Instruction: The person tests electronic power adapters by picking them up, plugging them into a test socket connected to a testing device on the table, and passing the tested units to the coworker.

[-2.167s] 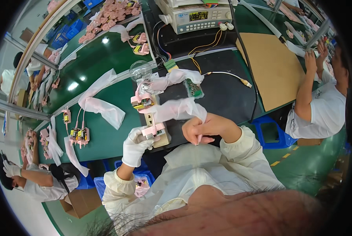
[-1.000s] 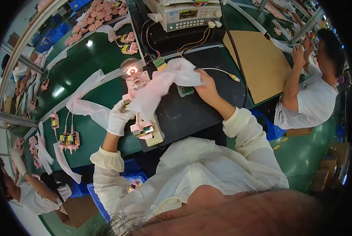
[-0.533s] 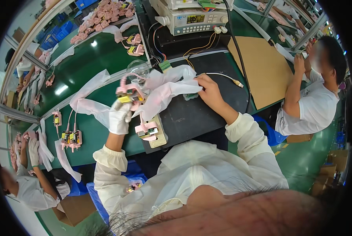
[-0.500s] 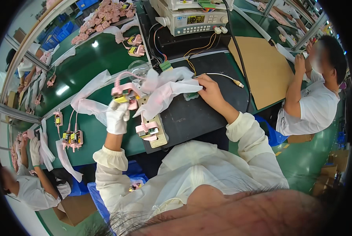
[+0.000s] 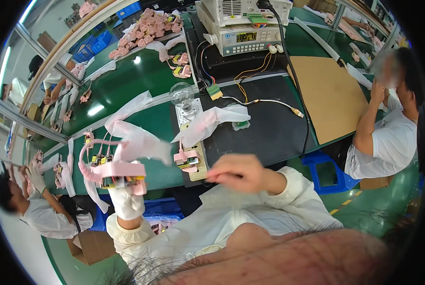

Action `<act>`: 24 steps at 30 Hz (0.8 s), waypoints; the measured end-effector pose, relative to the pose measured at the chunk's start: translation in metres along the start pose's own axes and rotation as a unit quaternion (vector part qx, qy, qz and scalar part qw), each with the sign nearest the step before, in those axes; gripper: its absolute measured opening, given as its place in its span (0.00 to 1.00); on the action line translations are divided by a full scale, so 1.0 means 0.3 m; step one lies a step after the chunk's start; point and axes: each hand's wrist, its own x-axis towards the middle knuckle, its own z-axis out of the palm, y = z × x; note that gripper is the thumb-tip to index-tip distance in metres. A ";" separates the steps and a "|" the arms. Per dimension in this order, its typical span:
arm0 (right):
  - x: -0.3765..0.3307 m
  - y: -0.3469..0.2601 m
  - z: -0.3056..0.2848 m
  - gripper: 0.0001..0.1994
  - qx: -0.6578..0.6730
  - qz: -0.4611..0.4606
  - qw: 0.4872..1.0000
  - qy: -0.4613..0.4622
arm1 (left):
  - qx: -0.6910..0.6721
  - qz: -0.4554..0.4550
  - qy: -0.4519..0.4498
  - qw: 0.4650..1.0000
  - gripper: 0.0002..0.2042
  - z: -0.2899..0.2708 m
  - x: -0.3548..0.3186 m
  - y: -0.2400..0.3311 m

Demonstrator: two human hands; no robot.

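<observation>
In my white-gloved left hand (image 5: 128, 202), low over the near left, is a pink charger (image 5: 123, 172) with its circuit board exposed. Its pink cable loops up on the left, and white translucent wrapping (image 5: 138, 141) hangs beside it. My bare right hand (image 5: 241, 173) is blurred by motion near the table's front edge; its fingers point left and I cannot make out anything in them. Another open pink charger (image 5: 187, 160) sits on the cream socket strip (image 5: 198, 170), its white-wrapped cord (image 5: 212, 124) lying across the black mat. A clear glass bulb (image 5: 181, 95) stands behind the strip.
Bench instruments (image 5: 250, 40) stand at the back, with thin wires and a white USB-type cable (image 5: 274, 103) in front. Brown cardboard (image 5: 326, 95) lies right. Several chargers (image 5: 100, 159) rest left; a pink heap (image 5: 146, 31) lies farther back. Co-workers sit on both sides.
My left hand has drawn the charger down and left, toward me. My right hand has let go of the white wrapping and come back to the near edge. The view has shifted slightly.
</observation>
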 end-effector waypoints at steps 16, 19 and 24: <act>-0.033 -0.096 0.105 0.35 0.135 -0.151 0.956 0.211 | -0.056 -0.350 -0.210 0.911 0.21 0.432 0.041 0.025; -0.125 -0.145 -0.023 0.31 0.329 -0.195 0.885 0.266 | 0.090 -0.132 -0.236 0.959 0.17 0.422 0.204 0.024; -0.413 -0.274 -0.437 0.25 0.273 -0.230 0.857 0.370 | 0.217 0.080 -0.056 0.971 0.20 0.201 0.705 -0.142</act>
